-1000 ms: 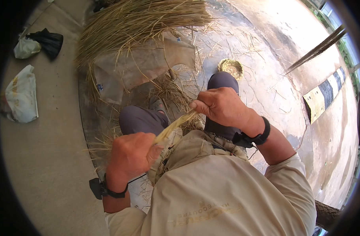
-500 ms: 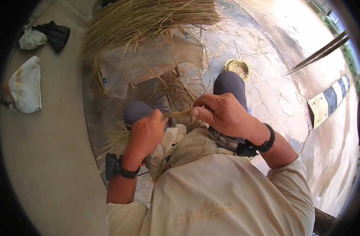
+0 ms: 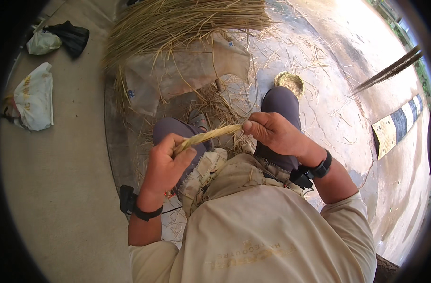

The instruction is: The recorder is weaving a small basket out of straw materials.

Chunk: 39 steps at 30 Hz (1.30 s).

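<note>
Between my two hands a short twisted straw rope (image 3: 210,136), pale yellow-green, is stretched above my lap, rising slightly toward the right. My left hand (image 3: 166,160) is closed round its lower end, thumb laid along it. The other end is pinched between thumb and fingers of my right hand (image 3: 273,133). My hands are roughly a forearm's width apart, over my knees. Loose straw (image 3: 218,106) lies on the ground beneath, by my sandalled foot.
A big bundle of long straw (image 3: 187,23) lies ahead on a clear plastic sheet (image 3: 187,70). Beyond my right knee sits a round woven straw basket (image 3: 289,84). White (image 3: 34,99) and black bags (image 3: 70,38) are at left, a broom-like bundle (image 3: 390,70) and striped ramp (image 3: 399,123) at right.
My hands have moved apart, the left one down and to the left. More of the twisted straw rope now shows between them. The view has shifted slightly.
</note>
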Available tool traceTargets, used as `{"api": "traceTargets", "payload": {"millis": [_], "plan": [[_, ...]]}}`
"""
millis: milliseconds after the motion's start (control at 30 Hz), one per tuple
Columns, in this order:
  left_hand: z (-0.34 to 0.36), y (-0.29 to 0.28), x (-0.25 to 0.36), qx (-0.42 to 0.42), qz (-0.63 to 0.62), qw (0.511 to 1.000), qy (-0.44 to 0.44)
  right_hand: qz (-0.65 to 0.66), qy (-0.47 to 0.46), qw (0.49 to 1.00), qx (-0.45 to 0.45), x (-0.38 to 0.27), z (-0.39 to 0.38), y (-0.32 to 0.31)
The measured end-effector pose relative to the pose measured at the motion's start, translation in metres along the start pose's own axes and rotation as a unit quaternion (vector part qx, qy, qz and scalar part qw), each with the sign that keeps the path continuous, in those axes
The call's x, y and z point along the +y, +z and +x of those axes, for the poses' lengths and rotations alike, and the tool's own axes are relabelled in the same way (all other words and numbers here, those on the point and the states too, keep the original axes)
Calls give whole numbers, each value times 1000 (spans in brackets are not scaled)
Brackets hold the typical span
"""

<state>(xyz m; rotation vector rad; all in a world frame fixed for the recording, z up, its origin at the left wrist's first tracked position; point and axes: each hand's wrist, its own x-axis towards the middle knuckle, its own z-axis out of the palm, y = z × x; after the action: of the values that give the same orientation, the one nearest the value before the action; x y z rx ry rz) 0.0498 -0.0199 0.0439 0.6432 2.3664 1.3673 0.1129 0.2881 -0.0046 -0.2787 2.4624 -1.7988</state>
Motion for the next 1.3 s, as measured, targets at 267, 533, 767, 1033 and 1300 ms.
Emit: {"api": "traceTargets", "payload": {"millis": [267,533,767,1033,1300], "plan": [[-17,-1,5,-160,-72,984,-22,-58,-67,994,57,-8,3,-8],[-7,22,-28,-43,242,969,34,-133,-145,979,58,-40,-4,8],[-3,15,-37,124,84,989,5,-62,-86,990,95,-22,8,13],[-16,10,-11,99,-434,891,-89,45,-32,993,106,1,28,39],[-21,17,13,53,-395,917,-20,120,-4,990,79,25,48,61]]}}
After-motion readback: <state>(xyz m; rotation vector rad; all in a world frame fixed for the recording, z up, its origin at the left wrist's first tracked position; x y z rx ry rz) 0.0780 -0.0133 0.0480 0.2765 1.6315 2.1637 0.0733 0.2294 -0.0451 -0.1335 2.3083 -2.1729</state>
